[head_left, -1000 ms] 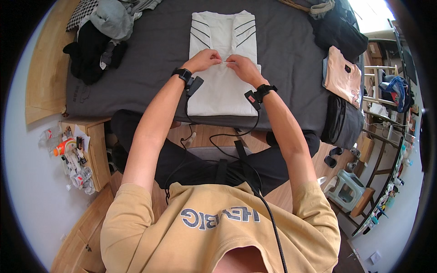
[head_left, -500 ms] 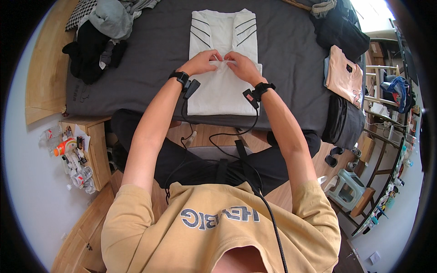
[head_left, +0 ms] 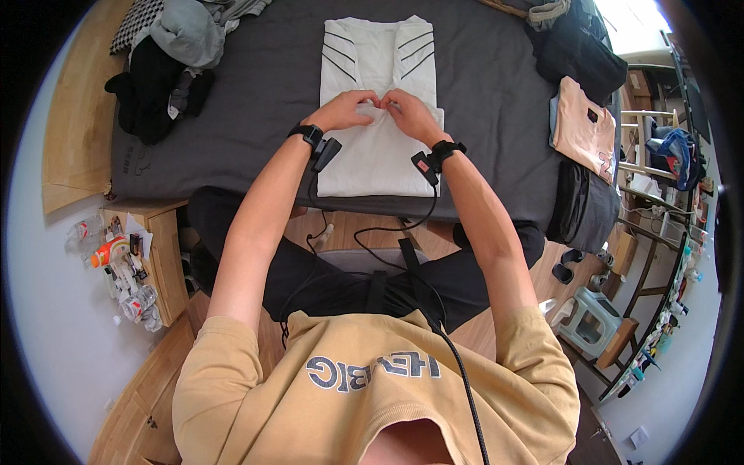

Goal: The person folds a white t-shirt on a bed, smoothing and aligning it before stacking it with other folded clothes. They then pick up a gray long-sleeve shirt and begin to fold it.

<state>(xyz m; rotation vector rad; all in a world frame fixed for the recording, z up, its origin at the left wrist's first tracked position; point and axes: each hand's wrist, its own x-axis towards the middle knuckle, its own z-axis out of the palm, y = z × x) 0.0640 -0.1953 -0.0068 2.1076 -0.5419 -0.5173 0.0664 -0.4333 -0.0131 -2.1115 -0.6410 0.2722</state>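
A white T-shirt with dark diagonal stripes lies partly folded on the dark grey bed, its sides turned inward into a long rectangle. Its near part is doubled over, and the edge of that fold runs across the middle. At this edge my left hand and my right hand almost meet, thumbs and fingers pinching the cloth close together. The fingertips hide the exact bit of fabric between them. Each wrist wears a black strap with a small device and a cable.
Crumpled grey and black clothes lie at the far left of the bed. On the right are a folded peach shirt, folded black clothing and dark garments. A wooden cabinet stands lower left; a plastic stool lower right.
My fingertips have drawn slightly closer together at the fold's edge. The shirt otherwise lies as before, and the whole view has shifted very slightly.
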